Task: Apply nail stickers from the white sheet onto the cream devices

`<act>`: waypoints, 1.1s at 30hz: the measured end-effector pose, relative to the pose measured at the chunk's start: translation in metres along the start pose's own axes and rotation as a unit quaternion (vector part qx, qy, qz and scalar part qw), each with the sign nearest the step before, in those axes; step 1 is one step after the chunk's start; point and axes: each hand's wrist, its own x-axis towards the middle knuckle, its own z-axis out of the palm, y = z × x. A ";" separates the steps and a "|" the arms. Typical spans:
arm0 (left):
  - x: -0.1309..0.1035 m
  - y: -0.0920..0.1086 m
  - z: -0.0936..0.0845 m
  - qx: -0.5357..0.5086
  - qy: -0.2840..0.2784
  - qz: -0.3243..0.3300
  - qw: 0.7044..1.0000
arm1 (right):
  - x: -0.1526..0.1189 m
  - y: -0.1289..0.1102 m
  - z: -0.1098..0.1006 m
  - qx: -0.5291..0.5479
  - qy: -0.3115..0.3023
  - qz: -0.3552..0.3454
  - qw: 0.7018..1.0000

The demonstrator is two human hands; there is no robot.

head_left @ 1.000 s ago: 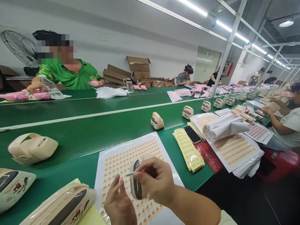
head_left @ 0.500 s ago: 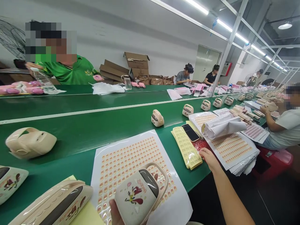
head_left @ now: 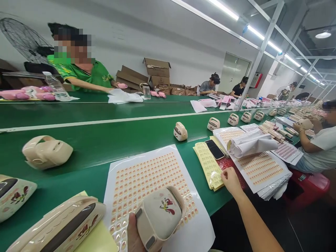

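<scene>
My left hand (head_left: 134,232) is closed around the lower left side of a small beige portable speaker (head_left: 160,213) with a carry handle and a red cartoon print. It is tilted above a white sheet (head_left: 141,171) with rows of small orange, clear-domed stickers. My right hand (head_left: 231,180) is closed, fingertips at the right edge of a stack of yellow label sheets (head_left: 208,164); what they pinch is hidden. A black phone (head_left: 214,149) lies beside those labels. At lower left, another beige speaker (head_left: 63,224) rests over yellow paper (head_left: 98,239).
More speakers stand along the green belt (head_left: 126,136), one beige speaker (head_left: 48,152) lying at left. Sticker sheets (head_left: 262,169) and a rolled plastic sheet (head_left: 249,145) lie at right. A person in green (head_left: 86,77) sits across; a co-worker (head_left: 312,140) sits at right.
The speaker in my left hand has turned, so its underside with dark feet now faces me. My right hand has shifted slightly down at the label edge, fingers more curled. The view swung slightly left.
</scene>
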 end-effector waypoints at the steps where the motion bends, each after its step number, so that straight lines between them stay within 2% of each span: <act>1: -0.001 0.000 0.005 0.015 0.024 0.009 1.000 | 0.000 0.001 -0.003 0.007 -0.006 -0.003 1.000; 4: -0.002 0.002 0.017 0.066 0.049 0.042 0.996 | -0.004 -0.001 -0.015 0.041 -0.031 -0.011 0.999; 7: -0.004 0.003 0.029 0.098 0.035 0.065 0.992 | -0.016 -0.020 -0.017 0.093 -0.065 -0.030 0.993; 9: -0.005 0.003 0.037 0.113 0.022 0.085 0.990 | -0.030 -0.042 -0.008 0.155 -0.140 -0.053 0.976; 12: -0.007 0.002 0.047 0.136 -0.001 0.133 0.982 | -0.054 -0.079 0.018 0.232 -0.287 -0.099 0.924; 15: -0.009 0.001 0.051 0.152 -0.010 0.164 0.975 | -0.072 -0.105 0.043 0.227 -0.351 -0.112 0.901; 19: -0.011 0.001 0.051 0.150 -0.007 0.172 0.974 | -0.079 -0.116 0.058 0.194 -0.365 -0.096 0.906; 25: -0.007 0.000 0.047 0.142 -0.005 0.180 0.973 | -0.079 -0.114 0.060 0.155 -0.344 -0.110 0.920; 30: -0.004 0.001 0.042 0.137 -0.009 0.167 0.976 | -0.086 -0.113 0.066 0.106 -0.277 -0.175 0.939; 33: -0.003 0.000 0.040 0.133 -0.004 0.177 0.975 | -0.094 -0.113 0.068 0.115 -0.262 -0.221 0.932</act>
